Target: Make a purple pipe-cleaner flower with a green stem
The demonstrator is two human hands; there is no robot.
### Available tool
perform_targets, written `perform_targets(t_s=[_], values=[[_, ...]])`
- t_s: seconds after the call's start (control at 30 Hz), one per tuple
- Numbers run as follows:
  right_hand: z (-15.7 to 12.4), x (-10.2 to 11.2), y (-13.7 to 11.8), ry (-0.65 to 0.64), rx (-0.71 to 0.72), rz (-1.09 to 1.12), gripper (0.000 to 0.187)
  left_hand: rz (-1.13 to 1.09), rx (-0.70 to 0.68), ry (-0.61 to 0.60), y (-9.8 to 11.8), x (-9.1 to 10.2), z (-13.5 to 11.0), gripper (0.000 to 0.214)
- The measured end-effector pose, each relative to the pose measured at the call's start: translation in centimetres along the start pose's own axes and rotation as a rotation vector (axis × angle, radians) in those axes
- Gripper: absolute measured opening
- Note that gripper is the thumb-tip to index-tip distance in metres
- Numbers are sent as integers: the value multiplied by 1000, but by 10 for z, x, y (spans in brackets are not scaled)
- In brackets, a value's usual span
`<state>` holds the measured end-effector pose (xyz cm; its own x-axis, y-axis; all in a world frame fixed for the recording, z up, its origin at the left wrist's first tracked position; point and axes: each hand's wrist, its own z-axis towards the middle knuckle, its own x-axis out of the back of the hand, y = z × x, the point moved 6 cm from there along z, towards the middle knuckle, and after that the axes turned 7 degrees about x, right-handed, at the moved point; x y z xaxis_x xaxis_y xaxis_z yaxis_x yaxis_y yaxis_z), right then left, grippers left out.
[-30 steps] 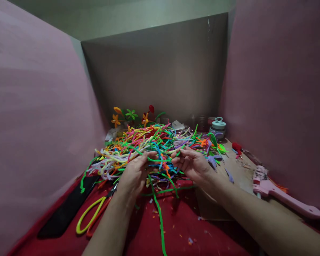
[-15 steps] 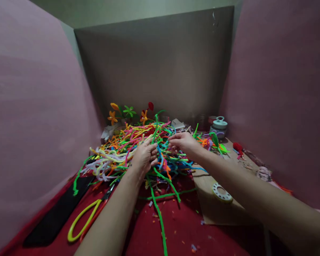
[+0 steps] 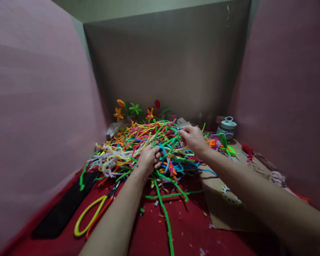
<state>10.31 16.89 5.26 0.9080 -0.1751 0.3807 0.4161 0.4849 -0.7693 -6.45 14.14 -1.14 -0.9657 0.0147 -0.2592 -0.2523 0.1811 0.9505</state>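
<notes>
My left hand [image 3: 148, 158] is closed around a green pipe cleaner [image 3: 155, 133], part of which sticks up above the fingers. Its palm side faces right, with the fingers curled. To the right and a little higher, my right hand [image 3: 193, 139] pinches with thumb and forefinger where a green pipe cleaner strand [image 3: 173, 145] reaches the fingertips. Both hands are over the front of a large heap of many-coloured pipe cleaners [image 3: 122, 154]. Below the left hand, a long green pipe cleaner [image 3: 165, 215] trails toward me over the red cloth.
Scissors [image 3: 92, 217] with yellow and red handles lie left of my forearm, beside a black flat object [image 3: 65, 206]. Cardboard [image 3: 224, 218] at right bears a tape roll [image 3: 230, 195]. Pipe-cleaner flowers [image 3: 134, 108] and a lidded jar [image 3: 228, 124] stand behind. Scraps dot the red cloth [image 3: 186, 231].
My right hand has drawn away from the left, to the right and slightly up. My left hand keeps its closed grip. The whole view has shifted a little.
</notes>
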Motion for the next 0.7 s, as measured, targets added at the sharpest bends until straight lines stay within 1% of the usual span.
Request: perform_targets(t_s=[0.07,0.17,0.2,0.27,0.33,0.43,0.6,0.7], values=[[-6,24,-2,68,17,54,21,-11,2,5,-1,1,1,37],[-14,63,-6,236,43,342,13,-36,4,14,-2,3,2,38],[-17,73,-7,263,45,456,12,-47,4,12,-2,3,2,38],[-21,89,-11,276,50,646,12,-76,-4,-3,1,4,2,36],[-28,99,-16,279,64,763,12,-115,-25,-33,6,4,-2,29],[-39,104,-21,278,77,839,14,-172,-69,-105,17,-2,-11,19],[-51,92,-21,255,50,911,16,-306,-168,-231,30,-14,-29,14],[-52,83,-19,224,-1,945,19,-439,-181,-269,40,-9,-38,18]])
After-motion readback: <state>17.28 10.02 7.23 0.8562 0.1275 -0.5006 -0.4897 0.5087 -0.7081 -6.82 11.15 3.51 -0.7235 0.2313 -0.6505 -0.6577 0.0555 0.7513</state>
